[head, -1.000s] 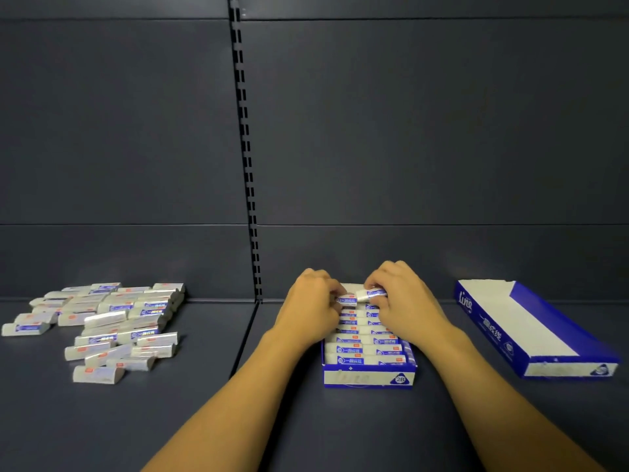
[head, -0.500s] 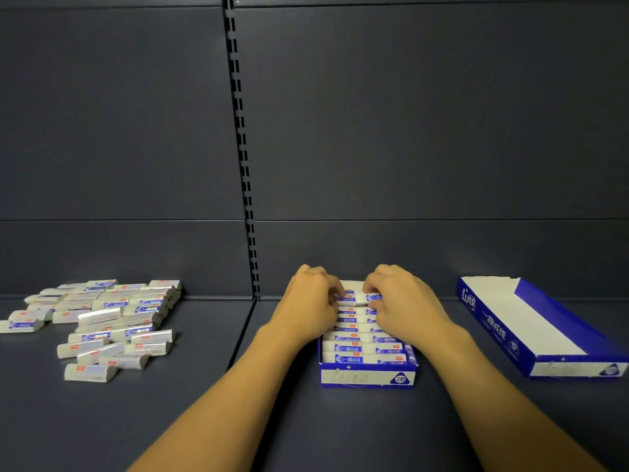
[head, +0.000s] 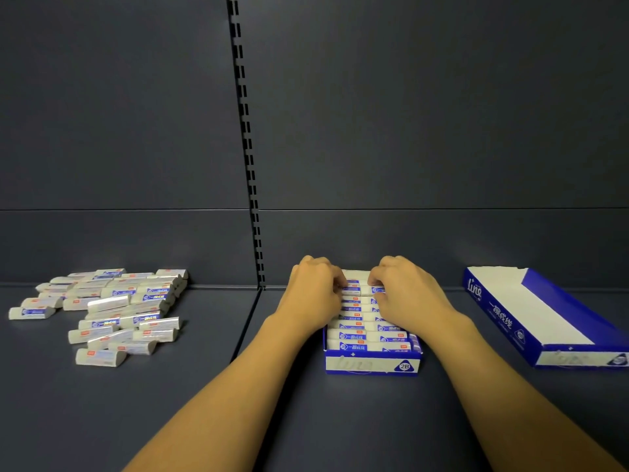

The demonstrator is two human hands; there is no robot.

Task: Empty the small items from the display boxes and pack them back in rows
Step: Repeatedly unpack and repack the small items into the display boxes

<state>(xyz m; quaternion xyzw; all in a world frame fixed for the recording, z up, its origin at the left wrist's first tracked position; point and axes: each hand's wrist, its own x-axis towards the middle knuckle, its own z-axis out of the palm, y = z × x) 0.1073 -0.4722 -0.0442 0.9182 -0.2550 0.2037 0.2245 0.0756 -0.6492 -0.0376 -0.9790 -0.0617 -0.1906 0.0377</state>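
Note:
A blue display box (head: 371, 364) stands in the middle of the dark shelf, filled with rows of small wrapped erasers (head: 367, 336). My left hand (head: 315, 294) and my right hand (head: 408, 292) lie over the far end of that box, fingers curled down onto the rearmost erasers (head: 357, 287). The fingertips press and pinch the erasers there; the hands hide the box's back end.
A second blue display box (head: 483, 294) lies to the right, its white inside bare. A loose heap of several wrapped erasers (head: 112, 308) covers the shelf at the left. A slotted upright (head: 248, 148) runs up the dark back panel.
The eraser that my hands held above the rows has gone down into the far end of the box. Both hands have sunk lower onto the rows.

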